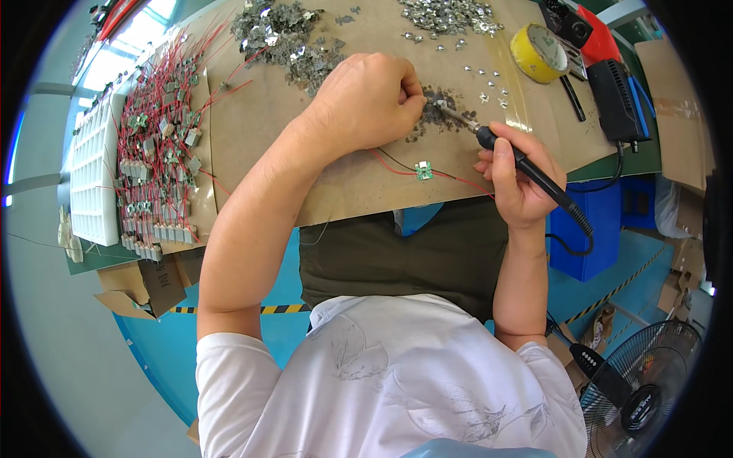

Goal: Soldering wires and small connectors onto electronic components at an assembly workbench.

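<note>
- One green board [424, 170], the nearest thing on the table [351, 183], lies between six and seven o'clock from the iron's tip, thin red and dark wires running off it; neither hand touches it.
- One right hand [527, 183], at four o'clock from the tip, is wrapped round one soldering iron [563, 198].
- One left hand [366, 99], at nine o'clock, is curled with thumb and forefinger near the tip; whether they are clamped on a piece, I cannot tell. The hands are apart.
- The step in hand looks like heating or soldering at a bright spot under the tip, among dark flecks [450, 122] too many to count.
- As I judge it, the next move calls for a steady tip, with the left fingertips clear of the hot metal.
- About seven loose silver pieces [484, 98] lie at two o'clock; one yellow tape roll [527, 57] stands farther out that way.
- One silver heap [450, 15] at twelve and one grey heap [282, 38] at ten, uncountable singly.
- Farthest, between eight and nine: dozens of red-wired parts [164, 156], beside one white tray [93, 172].
</note>
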{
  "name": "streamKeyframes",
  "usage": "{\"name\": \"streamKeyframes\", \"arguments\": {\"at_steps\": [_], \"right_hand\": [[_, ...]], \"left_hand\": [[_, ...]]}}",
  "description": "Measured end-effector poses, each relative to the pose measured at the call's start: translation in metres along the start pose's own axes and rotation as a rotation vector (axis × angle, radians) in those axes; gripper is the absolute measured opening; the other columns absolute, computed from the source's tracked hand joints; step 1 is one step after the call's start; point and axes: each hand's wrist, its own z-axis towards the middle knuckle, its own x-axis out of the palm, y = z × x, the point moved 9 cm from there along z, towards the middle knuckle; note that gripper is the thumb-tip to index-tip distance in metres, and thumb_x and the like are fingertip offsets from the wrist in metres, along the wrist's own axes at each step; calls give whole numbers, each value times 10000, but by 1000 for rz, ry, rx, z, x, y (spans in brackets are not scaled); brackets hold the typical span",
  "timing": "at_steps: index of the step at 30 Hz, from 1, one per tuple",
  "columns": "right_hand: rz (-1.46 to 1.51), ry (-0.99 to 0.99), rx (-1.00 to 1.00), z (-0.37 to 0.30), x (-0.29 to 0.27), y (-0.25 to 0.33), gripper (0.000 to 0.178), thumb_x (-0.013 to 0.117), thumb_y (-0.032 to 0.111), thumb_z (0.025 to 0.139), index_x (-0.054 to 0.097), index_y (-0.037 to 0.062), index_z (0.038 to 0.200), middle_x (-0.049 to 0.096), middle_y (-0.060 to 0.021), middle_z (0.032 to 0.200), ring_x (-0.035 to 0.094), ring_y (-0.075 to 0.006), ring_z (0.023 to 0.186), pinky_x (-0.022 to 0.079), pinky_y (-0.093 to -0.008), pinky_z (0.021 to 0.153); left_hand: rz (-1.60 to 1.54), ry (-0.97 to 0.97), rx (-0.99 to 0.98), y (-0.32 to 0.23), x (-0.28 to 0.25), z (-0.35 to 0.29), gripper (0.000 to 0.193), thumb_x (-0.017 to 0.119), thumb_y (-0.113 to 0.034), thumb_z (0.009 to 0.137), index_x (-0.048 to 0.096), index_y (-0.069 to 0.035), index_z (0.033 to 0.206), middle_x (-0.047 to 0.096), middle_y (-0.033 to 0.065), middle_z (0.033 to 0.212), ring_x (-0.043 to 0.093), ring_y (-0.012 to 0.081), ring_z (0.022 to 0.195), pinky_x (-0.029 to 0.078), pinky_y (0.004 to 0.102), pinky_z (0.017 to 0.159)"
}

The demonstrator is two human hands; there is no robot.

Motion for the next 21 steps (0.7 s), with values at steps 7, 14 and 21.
{"name": "streamKeyframes", "arguments": {"at_steps": [7,14,21], "right_hand": [[1,9,-17,1,1,3,149,719,3,930,749,-40,1069,719,-77,751,713,-122,641,533,-230,586],[150,-104,8,-4,-12,-2,172,661,-16,958,730,-61,1109,745,-109,842,730,-127,670,565,-231,566],[-182,74,-155,-3,3,29,269,734,11,956,729,47,1222,758,-90,866,718,-179,713,564,-285,671]], "left_hand": [[11,4,33,-2,1,0,180,770,-174,834,771,-5,894,726,99,712,698,207,643,570,354,651],[-67,-12,-28,1,-3,0,197,775,-179,844,766,11,894,716,106,707,682,199,639,565,349,649],[-107,-78,-69,9,-7,1,227,769,-196,873,744,24,923,702,97,701,663,159,631,550,328,619]]}}
